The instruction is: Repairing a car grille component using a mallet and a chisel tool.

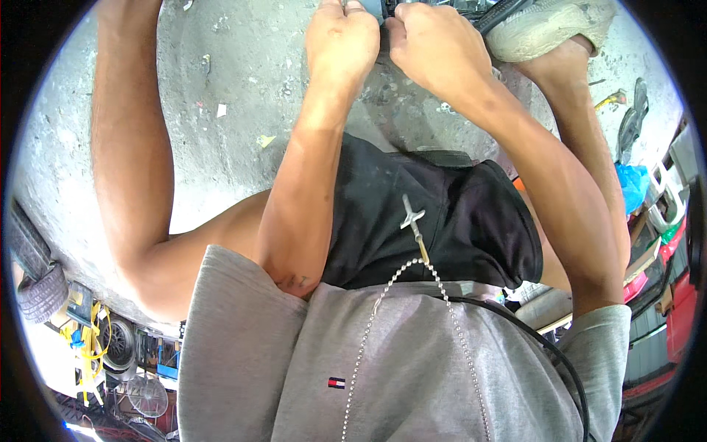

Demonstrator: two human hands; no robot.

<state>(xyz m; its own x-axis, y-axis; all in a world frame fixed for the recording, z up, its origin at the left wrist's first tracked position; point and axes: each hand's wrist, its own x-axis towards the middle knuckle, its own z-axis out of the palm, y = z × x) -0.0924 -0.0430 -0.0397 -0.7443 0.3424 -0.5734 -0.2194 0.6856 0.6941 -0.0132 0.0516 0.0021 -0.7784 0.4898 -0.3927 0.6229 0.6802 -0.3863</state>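
Both my hands are at the top edge of the head view, side by side above the grey floor. My left hand is closed, its fingers curled over a grey part that the frame edge cuts off. Just beside it, my right hand is closed too, knuckles up. Whatever it grips lies beyond the edge. Past the right hand, some dark machine part shows in a thin strip, with a black tube slanting along it.
My bare legs bend out on both sides; a dusty shoe is close to the right hand. Rightward lie a yellow-handled tool, a black strap-like piece and a blue plastic bag. Tyres and yellow straps are at lower left.
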